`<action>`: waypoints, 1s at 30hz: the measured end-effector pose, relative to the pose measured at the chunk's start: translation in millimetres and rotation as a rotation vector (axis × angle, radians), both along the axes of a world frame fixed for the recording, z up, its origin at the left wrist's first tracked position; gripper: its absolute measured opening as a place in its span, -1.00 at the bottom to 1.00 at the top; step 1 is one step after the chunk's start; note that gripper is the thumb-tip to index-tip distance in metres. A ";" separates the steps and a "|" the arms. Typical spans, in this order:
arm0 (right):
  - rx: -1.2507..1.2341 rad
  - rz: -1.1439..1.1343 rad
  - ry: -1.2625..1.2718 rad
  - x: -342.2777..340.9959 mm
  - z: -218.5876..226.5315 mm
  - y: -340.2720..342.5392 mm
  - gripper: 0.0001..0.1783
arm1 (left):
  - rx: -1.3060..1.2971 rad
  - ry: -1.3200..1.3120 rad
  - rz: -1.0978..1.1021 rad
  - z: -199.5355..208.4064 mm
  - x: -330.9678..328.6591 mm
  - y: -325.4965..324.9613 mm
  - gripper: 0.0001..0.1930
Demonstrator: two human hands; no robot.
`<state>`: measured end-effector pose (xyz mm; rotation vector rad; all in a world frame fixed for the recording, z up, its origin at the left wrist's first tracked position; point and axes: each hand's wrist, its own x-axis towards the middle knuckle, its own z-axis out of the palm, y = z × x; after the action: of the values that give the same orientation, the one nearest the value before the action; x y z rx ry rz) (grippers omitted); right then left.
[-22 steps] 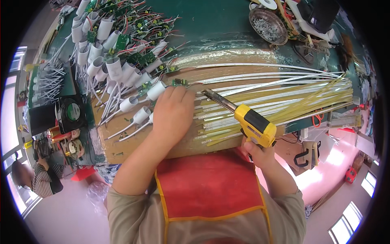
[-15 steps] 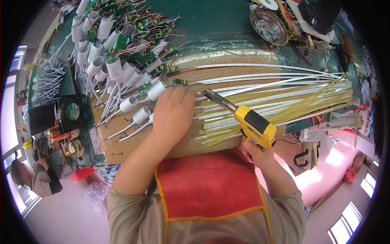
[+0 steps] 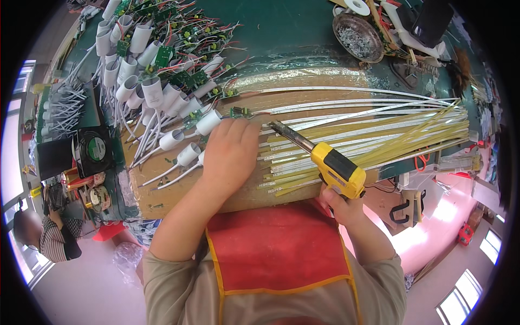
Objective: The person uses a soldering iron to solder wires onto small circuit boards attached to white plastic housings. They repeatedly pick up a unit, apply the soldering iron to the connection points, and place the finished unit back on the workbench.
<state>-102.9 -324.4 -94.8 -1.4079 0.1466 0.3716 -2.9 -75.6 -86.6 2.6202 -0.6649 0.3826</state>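
Head view, centre right: our right hand (image 3: 345, 209) wraps the yellow soldering gun (image 3: 340, 167) (likely rigid, best handle-held); whether our left hand (image 3: 232, 156) pinches, we cannot tell.

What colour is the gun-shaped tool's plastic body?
The gun-shaped tool's plastic body is yellow and black; head view.

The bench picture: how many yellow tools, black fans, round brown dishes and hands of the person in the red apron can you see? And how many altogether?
Yellow tool: 1
Black fan: 1
Round brown dish: 1
Hands: 2, left hand and right hand
Total: 5
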 end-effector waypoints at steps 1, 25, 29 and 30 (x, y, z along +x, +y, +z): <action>-0.005 0.001 0.009 -0.3 0.3 0.1 -0.82 | 0.009 0.008 0.000 0.3 -0.2 0.3 -0.82; 0.015 0.011 -0.021 -2.6 -4.3 -1.2 -0.77 | 0.069 -0.008 0.003 -3.3 0.8 0.2 -0.78; -0.024 0.031 0.003 -1.7 -3.7 -0.7 -0.78 | 0.077 0.004 0.001 -2.5 0.8 -0.4 -0.78; -0.038 0.029 0.015 -2.4 -3.7 -0.9 -0.78 | 0.077 0.010 0.000 -2.3 0.8 -0.5 -0.78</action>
<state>-105.2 -325.3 -98.5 -1.4466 0.1458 0.4051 -2.2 -76.1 -88.9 2.6926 -0.6896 0.3504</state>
